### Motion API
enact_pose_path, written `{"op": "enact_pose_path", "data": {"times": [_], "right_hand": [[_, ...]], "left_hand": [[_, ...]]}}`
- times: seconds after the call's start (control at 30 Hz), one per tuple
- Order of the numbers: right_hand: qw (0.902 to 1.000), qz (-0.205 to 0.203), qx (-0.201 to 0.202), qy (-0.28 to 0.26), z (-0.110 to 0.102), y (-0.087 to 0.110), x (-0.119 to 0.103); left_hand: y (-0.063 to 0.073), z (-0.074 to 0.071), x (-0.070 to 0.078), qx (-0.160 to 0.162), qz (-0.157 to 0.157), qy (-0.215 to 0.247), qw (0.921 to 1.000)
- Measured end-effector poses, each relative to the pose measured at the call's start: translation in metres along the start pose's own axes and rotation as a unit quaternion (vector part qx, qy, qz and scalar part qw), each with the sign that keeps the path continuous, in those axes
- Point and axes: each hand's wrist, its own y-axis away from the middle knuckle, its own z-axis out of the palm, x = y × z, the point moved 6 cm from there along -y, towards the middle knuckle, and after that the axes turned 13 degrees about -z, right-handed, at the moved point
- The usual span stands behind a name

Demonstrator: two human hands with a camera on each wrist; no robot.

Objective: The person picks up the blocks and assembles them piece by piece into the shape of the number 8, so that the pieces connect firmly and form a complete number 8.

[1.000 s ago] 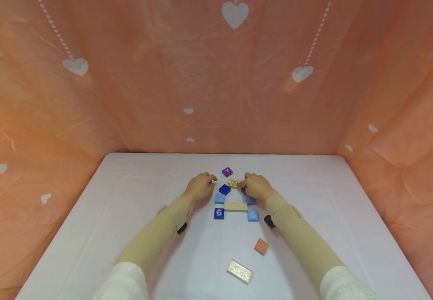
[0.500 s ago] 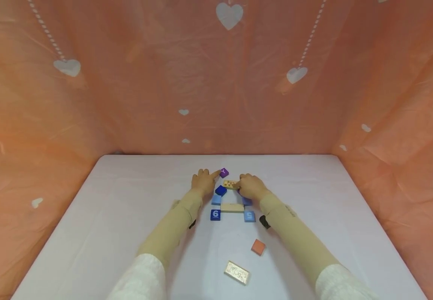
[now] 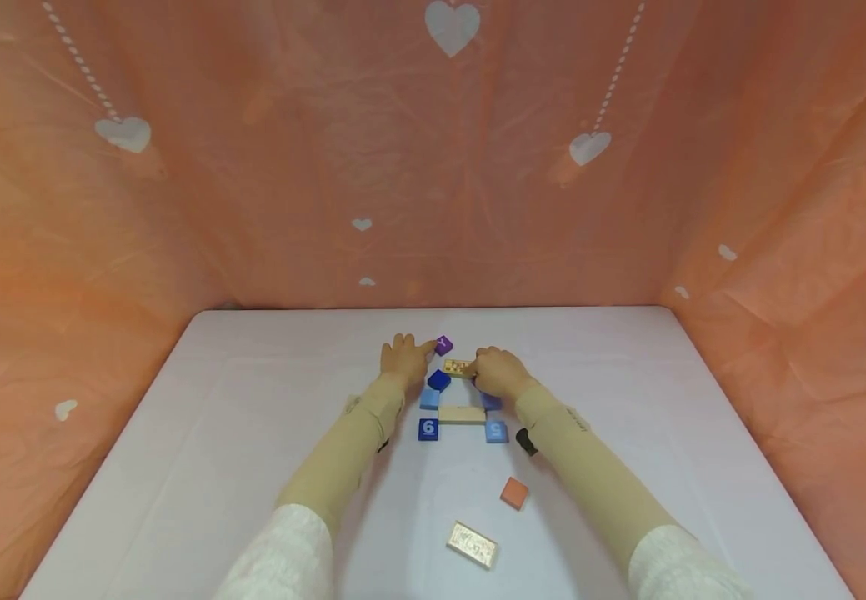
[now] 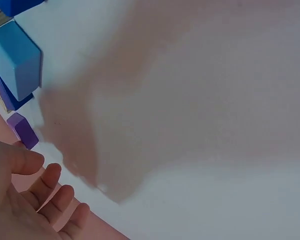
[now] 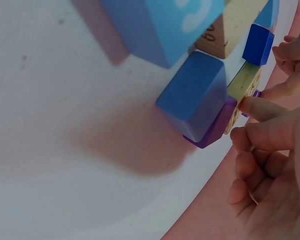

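In the head view, my left hand (image 3: 402,360) reaches with its index finger to a purple tile (image 3: 443,345) marked Y. Its thumb and other fingers (image 4: 51,173) are loosely bent in the left wrist view. My right hand (image 3: 503,372) extends its index finger to the right end of a gold patterned bar (image 3: 457,367); its remaining fingers are curled. Close by its fingertips is a second purple tile (image 5: 224,121), partly covered by a blue block (image 5: 195,92). A dark blue block (image 3: 438,380) lies between the hands, below the bar's left end.
A plain wooden bar (image 3: 462,415) lies between two columns of blue tiles, including a dark blue 6 tile (image 3: 428,429) and a light blue 5 tile (image 3: 496,432). Nearer the front are an orange tile (image 3: 514,493) and a gold bar (image 3: 473,545). Orange cloth (image 3: 433,167) surrounds the table.
My left hand has moved right and forward, its index finger reaching the purple Y tile. My right hand has stayed at the gold patterned bar. The whole head view has shifted slightly.
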Motion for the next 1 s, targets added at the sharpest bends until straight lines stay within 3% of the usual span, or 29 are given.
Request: {"op": "enact_pose_path", "data": {"times": [0.4, 0.63, 1.0], "right_hand": [[0.9983, 0.038, -0.016, -0.042, -0.002, -0.001, 0.003], [0.9986, 0.031, -0.005, -0.044, -0.005, 0.002, 0.002], [0.9975, 0.034, 0.003, -0.061, -0.003, 0.002, 0.002]], "left_hand": [[0.012, -0.001, -0.020, 0.017, 0.020, -0.025, 0.9993], [0.023, 0.000, -0.037, 0.006, 0.035, -0.013, 0.9993], [0.044, 0.002, -0.056, 0.018, 0.063, -0.025, 0.9975]]}}
